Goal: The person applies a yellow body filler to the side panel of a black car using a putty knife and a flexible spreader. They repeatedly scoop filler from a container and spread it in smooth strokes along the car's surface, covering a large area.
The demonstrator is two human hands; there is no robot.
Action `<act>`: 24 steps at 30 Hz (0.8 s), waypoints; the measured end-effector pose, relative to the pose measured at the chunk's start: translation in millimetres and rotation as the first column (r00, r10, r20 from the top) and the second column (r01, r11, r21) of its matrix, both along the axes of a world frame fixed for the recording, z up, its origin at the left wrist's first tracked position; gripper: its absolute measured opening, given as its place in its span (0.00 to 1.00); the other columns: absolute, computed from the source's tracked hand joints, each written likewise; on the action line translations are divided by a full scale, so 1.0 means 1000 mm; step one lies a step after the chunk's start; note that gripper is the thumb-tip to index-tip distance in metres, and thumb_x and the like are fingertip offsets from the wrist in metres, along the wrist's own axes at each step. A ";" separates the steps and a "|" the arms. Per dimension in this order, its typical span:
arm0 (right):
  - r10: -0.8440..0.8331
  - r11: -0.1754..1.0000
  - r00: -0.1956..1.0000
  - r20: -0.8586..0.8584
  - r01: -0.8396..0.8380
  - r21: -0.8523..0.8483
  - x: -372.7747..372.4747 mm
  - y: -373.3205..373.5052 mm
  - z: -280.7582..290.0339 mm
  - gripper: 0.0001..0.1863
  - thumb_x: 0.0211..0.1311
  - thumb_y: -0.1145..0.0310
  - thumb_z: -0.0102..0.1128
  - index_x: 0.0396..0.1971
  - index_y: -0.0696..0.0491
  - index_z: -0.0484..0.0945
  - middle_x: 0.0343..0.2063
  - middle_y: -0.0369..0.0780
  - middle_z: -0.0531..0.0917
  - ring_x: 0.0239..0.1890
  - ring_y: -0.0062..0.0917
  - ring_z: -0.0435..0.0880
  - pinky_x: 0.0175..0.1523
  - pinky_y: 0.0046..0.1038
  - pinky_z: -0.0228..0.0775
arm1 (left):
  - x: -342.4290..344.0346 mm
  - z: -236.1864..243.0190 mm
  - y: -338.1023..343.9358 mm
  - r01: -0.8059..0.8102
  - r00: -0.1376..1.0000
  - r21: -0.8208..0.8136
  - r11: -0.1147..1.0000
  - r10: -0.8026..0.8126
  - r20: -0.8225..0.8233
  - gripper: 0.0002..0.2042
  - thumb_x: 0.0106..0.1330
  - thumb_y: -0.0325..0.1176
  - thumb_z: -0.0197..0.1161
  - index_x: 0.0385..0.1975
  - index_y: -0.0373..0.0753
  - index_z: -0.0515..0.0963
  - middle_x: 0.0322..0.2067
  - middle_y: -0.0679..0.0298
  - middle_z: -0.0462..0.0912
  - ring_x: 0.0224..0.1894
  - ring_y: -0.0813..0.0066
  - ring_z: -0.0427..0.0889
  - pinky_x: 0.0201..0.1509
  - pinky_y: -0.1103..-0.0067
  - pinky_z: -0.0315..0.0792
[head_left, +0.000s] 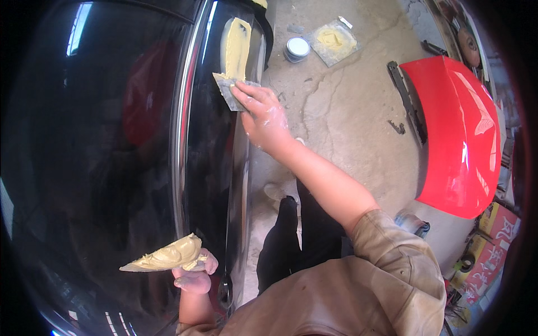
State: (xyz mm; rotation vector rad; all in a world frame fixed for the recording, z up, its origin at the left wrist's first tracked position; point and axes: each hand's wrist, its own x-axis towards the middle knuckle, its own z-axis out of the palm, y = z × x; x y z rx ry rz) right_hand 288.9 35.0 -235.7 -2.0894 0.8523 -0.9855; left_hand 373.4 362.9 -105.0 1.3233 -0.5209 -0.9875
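Note:
My right hand is closed on a flat grey putty spreader, its edge against the side of a black car. Just beyond the spreader, a long patch of yellowish body filler covers part of the car's panel, with a grey rim around it. Low on the left, my left hand grips a thin plate, only the edge of which shows. A thick heap of the same filler lies on that plate. The fingers under the plate are partly hidden.
On the concrete floor ahead stand a tin with a white lid and a board smeared with filler. A red car panel lies on the right, beside a black strip. Another tin is near my right elbow.

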 end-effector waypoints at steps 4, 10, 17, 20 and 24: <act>0.040 0.999 0.999 0.006 -0.040 -0.003 -0.007 0.015 -0.002 0.35 0.48 0.84 0.61 0.61 0.47 0.79 0.62 0.39 0.78 0.59 0.43 0.76 0.65 0.40 0.71 | -0.013 0.000 -0.001 -0.041 0.998 0.081 0.996 0.044 -0.034 0.48 0.58 0.82 0.46 0.50 0.35 0.73 0.18 0.63 0.67 0.14 0.74 0.64 0.15 0.79 0.61; 0.172 0.978 0.977 0.129 -0.185 0.099 -0.048 0.028 0.049 0.26 0.57 0.82 0.61 0.57 0.51 0.81 0.54 0.42 0.84 0.51 0.42 0.82 0.59 0.36 0.76 | -0.022 -0.001 -0.009 0.022 1.000 0.133 0.991 -0.020 -0.019 0.42 0.63 0.77 0.50 0.43 0.33 0.71 0.16 0.62 0.68 0.13 0.74 0.65 0.15 0.78 0.61; 0.561 0.677 0.656 0.505 -0.714 0.176 -0.118 0.046 0.137 0.20 0.59 0.83 0.60 0.52 0.60 0.82 0.47 0.51 0.87 0.47 0.43 0.89 0.50 0.36 0.83 | -0.023 -0.011 -0.031 0.326 0.902 -0.079 0.942 -0.335 -0.271 0.26 0.78 0.51 0.54 0.54 0.27 0.71 0.32 0.54 0.78 0.21 0.79 0.69 0.21 0.82 0.63; 0.717 0.581 0.559 0.417 -0.810 0.086 -0.127 0.032 0.145 0.24 0.55 0.84 0.59 0.55 0.57 0.81 0.52 0.50 0.85 0.52 0.41 0.88 0.55 0.36 0.82 | -0.022 -0.010 -0.031 0.295 0.924 -0.105 0.950 -0.311 -0.220 0.27 0.77 0.51 0.54 0.57 0.27 0.70 0.36 0.53 0.79 0.22 0.79 0.69 0.21 0.82 0.62; 0.765 0.616 0.642 0.055 -0.754 0.228 -0.124 0.003 0.135 0.30 0.52 0.84 0.57 0.58 0.50 0.81 0.56 0.45 0.84 0.55 0.40 0.86 0.59 0.36 0.80 | -0.016 -0.008 -0.021 0.247 0.912 -0.169 0.954 -0.288 -0.291 0.30 0.77 0.52 0.54 0.63 0.30 0.64 0.41 0.50 0.79 0.22 0.76 0.70 0.22 0.81 0.63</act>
